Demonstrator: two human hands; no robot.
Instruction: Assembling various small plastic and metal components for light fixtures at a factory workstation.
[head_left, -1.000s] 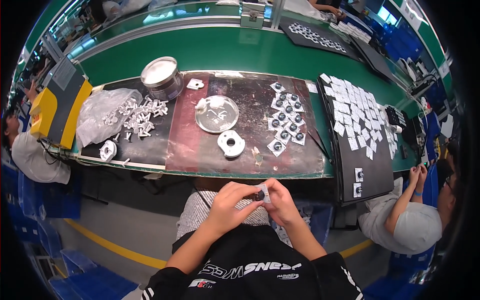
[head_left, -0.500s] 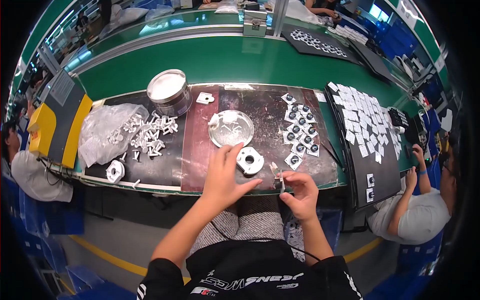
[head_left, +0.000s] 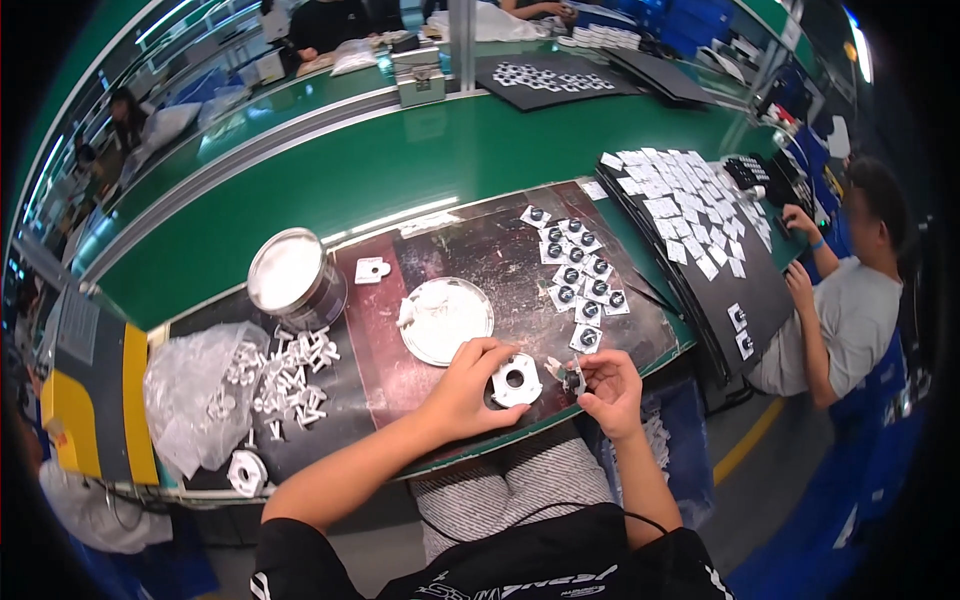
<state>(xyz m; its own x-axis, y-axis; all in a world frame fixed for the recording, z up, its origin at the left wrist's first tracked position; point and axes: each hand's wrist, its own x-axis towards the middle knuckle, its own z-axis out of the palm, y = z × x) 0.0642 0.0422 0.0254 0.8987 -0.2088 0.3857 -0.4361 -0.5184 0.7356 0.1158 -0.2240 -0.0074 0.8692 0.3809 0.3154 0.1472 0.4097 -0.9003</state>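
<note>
My left hand (head_left: 470,392) curls round a flat white plastic part with a round hole (head_left: 531,384), its thumb at the near edge and its fingers at the far one, by the table's front edge. Just to the right, my right hand (head_left: 613,393) pinches a small piece (head_left: 572,380), partly pale and partly dark, whose kind I cannot make out. Beyond my left hand stands a round shallow dish (head_left: 450,318) with white stuff in it. Several small white square pieces with dark round centres (head_left: 575,254) lie in rows beyond my right hand.
To the left are loose white plastic pins (head_left: 290,385), a clear plastic bag (head_left: 190,400), a large round tub (head_left: 297,275) and a yellow-grey machine (head_left: 95,390). On the right, a black board (head_left: 745,290) bears many white pieces, with a co-worker (head_left: 850,310) beside it.
The view has turned, shifting the table in the picture. My left hand has closed round the white plastic part, which it was beside before. My right hand still pinches its small piece.
</note>
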